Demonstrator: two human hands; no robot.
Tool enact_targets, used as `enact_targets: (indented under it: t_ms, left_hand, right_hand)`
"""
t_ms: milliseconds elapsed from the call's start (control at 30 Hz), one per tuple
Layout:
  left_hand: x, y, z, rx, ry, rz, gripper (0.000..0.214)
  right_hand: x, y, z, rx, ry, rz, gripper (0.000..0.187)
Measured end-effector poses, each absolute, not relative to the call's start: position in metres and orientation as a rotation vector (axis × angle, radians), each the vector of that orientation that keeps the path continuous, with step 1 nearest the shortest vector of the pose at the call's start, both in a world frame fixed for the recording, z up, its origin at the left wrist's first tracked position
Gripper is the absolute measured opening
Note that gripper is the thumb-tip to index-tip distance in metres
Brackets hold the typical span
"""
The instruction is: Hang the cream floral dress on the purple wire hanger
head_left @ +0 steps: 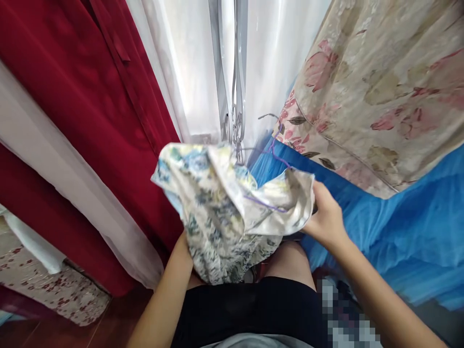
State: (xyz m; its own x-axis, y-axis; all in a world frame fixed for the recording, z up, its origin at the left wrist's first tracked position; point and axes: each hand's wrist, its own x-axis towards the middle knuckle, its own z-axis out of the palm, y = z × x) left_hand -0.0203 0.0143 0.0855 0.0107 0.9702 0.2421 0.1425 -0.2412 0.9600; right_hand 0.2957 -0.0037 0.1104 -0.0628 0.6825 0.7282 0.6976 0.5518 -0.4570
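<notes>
A floral garment, pale with blue, green and yellow print, hangs crumpled in front of my lap. A thin purple wire hanger sits in its opening, its hook pointing up and away; one stretch of wire shows against the cloth. My right hand grips the garment's right edge, the fingers partly behind the fabric. On the left side, my left hand reaches behind the cloth, and its fingers are hidden.
Red curtains and white cloth hang to the left. Sheer white curtains with grey ribbons are ahead. At right hangs a beige floral cloth over blue fabric. A reddish tiled floor shows below left.
</notes>
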Motion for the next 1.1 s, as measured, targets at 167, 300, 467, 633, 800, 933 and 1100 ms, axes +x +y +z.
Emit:
enact_targets:
  t_ms: [167, 300, 467, 633, 800, 933, 1100]
  left_hand:
    - [-0.027, -0.029, 0.03, 0.981, 1.14, 1.615, 0.068]
    - [-0.015, -0.049, -0.005, 1.038, 1.289, 1.481, 0.065]
    - [0.002, -0.065, -0.034, 1.003, 1.372, 1.404, 0.057]
    - [0.026, -0.076, -0.052, 0.863, 1.299, 1.368, 0.048]
    - [0.034, -0.077, -0.059, 0.914, 1.27, 1.375, 0.044]
    - [0.03, -0.079, -0.057, 0.948, 1.258, 1.412, 0.048]
    - [0.025, -0.082, -0.054, 0.974, 1.268, 1.405, 0.044]
  right_hand:
    - [0.288, 0.024, 0.173, -1.204, -1.88, -0.121, 0.077]
    - [0.281, 0.027, 0.197, -1.177, -1.992, -0.191, 0.088]
    - [0.3, 0.017, 0.19, -0.937, -2.172, -0.142, 0.08]
    - [0.277, -0.015, 0.116, -0.877, -1.731, -0.122, 0.048]
    - [0.212, -0.058, -0.002, -1.135, -1.362, 0.786, 0.022]
    - [0.181, -0.061, -0.031, -1.062, -1.448, 1.151, 0.034]
    - [0.179, -0.053, -0.01, -0.948, -1.55, 1.183, 0.038]
